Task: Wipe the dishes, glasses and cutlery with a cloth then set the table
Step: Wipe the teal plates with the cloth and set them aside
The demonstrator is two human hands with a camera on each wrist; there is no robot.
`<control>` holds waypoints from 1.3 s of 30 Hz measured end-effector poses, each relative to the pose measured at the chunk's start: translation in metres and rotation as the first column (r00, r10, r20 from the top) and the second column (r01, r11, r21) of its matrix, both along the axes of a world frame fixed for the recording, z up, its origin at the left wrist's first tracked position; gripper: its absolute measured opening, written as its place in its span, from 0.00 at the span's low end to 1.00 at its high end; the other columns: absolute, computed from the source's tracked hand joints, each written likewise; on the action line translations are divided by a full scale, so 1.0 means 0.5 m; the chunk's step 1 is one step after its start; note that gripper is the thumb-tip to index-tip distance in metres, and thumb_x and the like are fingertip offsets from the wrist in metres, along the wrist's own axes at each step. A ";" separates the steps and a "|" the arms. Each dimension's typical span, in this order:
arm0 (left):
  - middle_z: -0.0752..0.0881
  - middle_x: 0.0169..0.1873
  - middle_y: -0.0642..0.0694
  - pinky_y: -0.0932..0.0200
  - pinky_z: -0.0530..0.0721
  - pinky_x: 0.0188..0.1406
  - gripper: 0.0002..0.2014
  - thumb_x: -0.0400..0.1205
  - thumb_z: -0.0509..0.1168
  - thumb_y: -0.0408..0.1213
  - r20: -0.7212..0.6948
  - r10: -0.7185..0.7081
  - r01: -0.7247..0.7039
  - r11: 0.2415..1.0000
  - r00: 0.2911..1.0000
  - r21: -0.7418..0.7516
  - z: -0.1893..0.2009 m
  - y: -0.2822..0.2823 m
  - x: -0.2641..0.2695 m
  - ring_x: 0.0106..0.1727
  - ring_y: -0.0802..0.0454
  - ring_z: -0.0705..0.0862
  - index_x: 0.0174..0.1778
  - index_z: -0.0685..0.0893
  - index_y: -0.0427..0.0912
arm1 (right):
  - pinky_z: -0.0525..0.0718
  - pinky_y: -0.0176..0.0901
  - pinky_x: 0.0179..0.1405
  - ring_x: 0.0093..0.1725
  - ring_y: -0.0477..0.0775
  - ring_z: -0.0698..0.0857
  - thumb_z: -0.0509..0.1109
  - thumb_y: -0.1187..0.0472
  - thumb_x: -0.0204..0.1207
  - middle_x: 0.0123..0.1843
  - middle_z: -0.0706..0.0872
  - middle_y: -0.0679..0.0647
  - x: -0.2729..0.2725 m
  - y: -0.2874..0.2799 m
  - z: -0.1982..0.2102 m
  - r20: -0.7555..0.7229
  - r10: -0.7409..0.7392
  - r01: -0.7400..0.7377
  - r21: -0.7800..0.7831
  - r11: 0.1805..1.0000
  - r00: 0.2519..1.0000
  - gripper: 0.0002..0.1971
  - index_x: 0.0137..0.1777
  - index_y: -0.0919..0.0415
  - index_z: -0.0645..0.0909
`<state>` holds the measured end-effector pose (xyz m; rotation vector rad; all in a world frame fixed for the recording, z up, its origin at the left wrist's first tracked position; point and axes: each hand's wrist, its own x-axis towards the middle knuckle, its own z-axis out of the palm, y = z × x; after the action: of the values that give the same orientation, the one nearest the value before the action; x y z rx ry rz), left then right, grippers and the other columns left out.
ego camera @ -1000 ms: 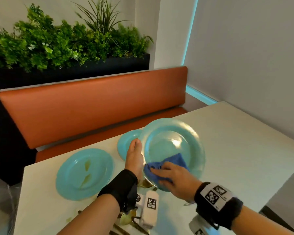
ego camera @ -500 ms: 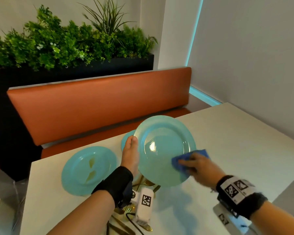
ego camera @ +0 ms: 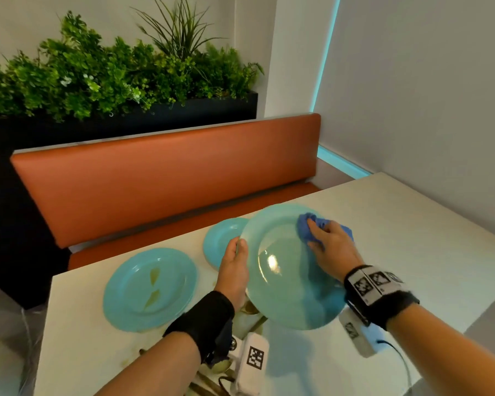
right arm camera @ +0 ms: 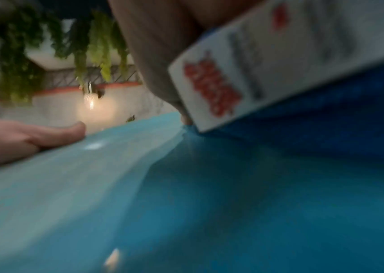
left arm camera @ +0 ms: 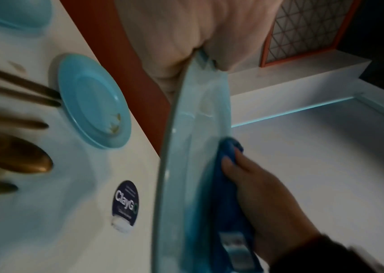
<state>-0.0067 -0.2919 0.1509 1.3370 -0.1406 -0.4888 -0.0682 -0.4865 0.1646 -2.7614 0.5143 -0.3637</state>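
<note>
1. hands first: left hand (ego camera: 235,270) pinched the left rim of the tilted plate (ego camera: 286,270), raised off the counter (ego camera: 397,241).
2. right hand (ego camera: 333,247) gripped the blue cloth (ego camera: 307,227), pressing it on the plate's upper face.
3. hard rubbing might lever the plate from that one-sided pinch onto the cutlery (left arm camera: 15,158) below.
4. two stained plates (ego camera: 150,288) lay unwiped.

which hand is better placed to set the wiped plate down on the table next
Left, probably. The left hand already holds the lifted plate by its rim, tilted above the table. The right hand is busy pressing the blue cloth on the plate's upper part, so its grip isn't free.
</note>
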 end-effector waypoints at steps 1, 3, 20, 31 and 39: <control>0.85 0.51 0.44 0.48 0.82 0.59 0.13 0.88 0.50 0.46 0.004 -0.008 0.008 1.000 1.000 -0.003 0.001 -0.010 -0.004 0.53 0.47 0.83 0.56 0.78 0.48 | 0.74 0.46 0.60 0.60 0.66 0.79 0.59 0.55 0.79 0.62 0.77 0.66 0.017 0.027 0.007 0.018 0.036 -0.035 -0.009 0.999 0.999 0.26 0.77 0.57 0.68; 0.85 0.48 0.45 0.58 0.83 0.55 0.12 0.89 0.50 0.44 0.033 -0.006 0.006 1.000 0.999 0.001 0.001 -0.023 -0.002 0.50 0.51 0.82 0.54 0.78 0.45 | 0.72 0.47 0.61 0.58 0.65 0.78 0.57 0.54 0.76 0.60 0.76 0.67 0.022 0.094 0.002 0.019 0.200 -0.200 0.013 0.980 0.980 0.27 0.76 0.58 0.69; 0.84 0.57 0.44 0.52 0.79 0.64 0.15 0.88 0.49 0.45 0.108 -0.026 0.021 0.998 0.994 0.053 0.010 -0.019 0.014 0.58 0.49 0.82 0.61 0.77 0.43 | 0.70 0.47 0.68 0.63 0.61 0.73 0.58 0.58 0.83 0.67 0.67 0.63 0.062 0.146 0.044 0.009 0.207 -0.206 0.120 0.971 0.978 0.31 0.82 0.56 0.50; 0.84 0.58 0.42 0.39 0.72 0.74 0.12 0.89 0.51 0.41 0.001 0.015 -0.014 0.998 1.000 -0.057 0.029 0.038 0.046 0.63 0.44 0.81 0.53 0.80 0.49 | 0.69 0.27 0.45 0.45 0.44 0.69 0.62 0.65 0.79 0.49 0.68 0.47 -0.105 0.131 -0.082 -0.227 0.590 -0.594 0.056 0.802 0.775 0.24 0.72 0.43 0.72; 0.85 0.57 0.43 0.49 0.80 0.62 0.13 0.89 0.51 0.43 0.034 -0.049 0.050 0.998 0.998 -0.027 0.024 0.011 0.014 0.55 0.49 0.83 0.58 0.79 0.45 | 0.68 0.40 0.54 0.55 0.61 0.75 0.61 0.68 0.80 0.57 0.75 0.68 0.018 0.034 0.047 0.052 0.055 -0.058 0.054 0.997 0.997 0.27 0.79 0.61 0.63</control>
<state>0.0003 -0.2863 0.1630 1.3175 -0.2082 -0.5046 -0.0593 -0.4695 0.1883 -2.6999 0.4260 -0.3986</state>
